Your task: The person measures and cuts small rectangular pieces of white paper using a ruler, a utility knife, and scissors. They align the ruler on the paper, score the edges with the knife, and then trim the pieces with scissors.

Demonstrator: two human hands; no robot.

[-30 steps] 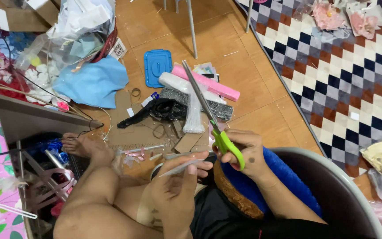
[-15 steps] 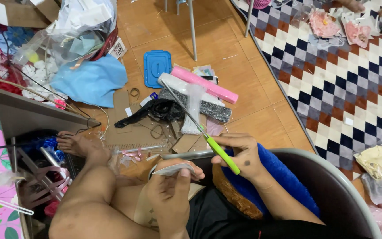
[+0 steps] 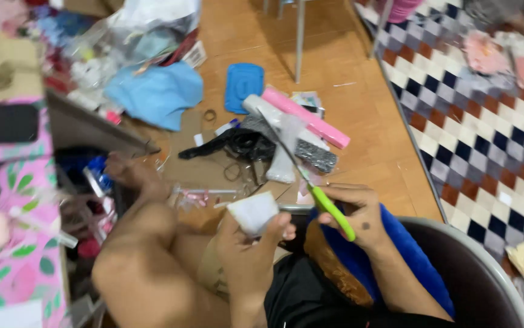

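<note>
My right hand [image 3: 359, 214] grips green-handled scissors [image 3: 333, 213] whose long blades point up and left over the floor. My left hand [image 3: 246, 249] pinches a small white piece of fabric or paper [image 3: 251, 212] just left of the scissor handle. Both hands are above my lap, with my bent bare leg [image 3: 146, 255] to the left and my foot [image 3: 129, 171] resting on the floor. I sit in a grey chair [image 3: 480, 267] with a blue cushion [image 3: 407, 255].
On the orange tile floor lie a pink roll [image 3: 307, 118], a blue lid [image 3: 243, 86], a light blue cloth [image 3: 155, 92], a black tangle [image 3: 237, 144] and plastic bags. A checkered mat [image 3: 486, 121] lies at right. A pink leafy-patterned surface [image 3: 13, 194] is at left.
The scissors have swung down and their blades tilted lower. My left hand has turned the white piece so its flat face shows. The view has shifted slightly.
</note>
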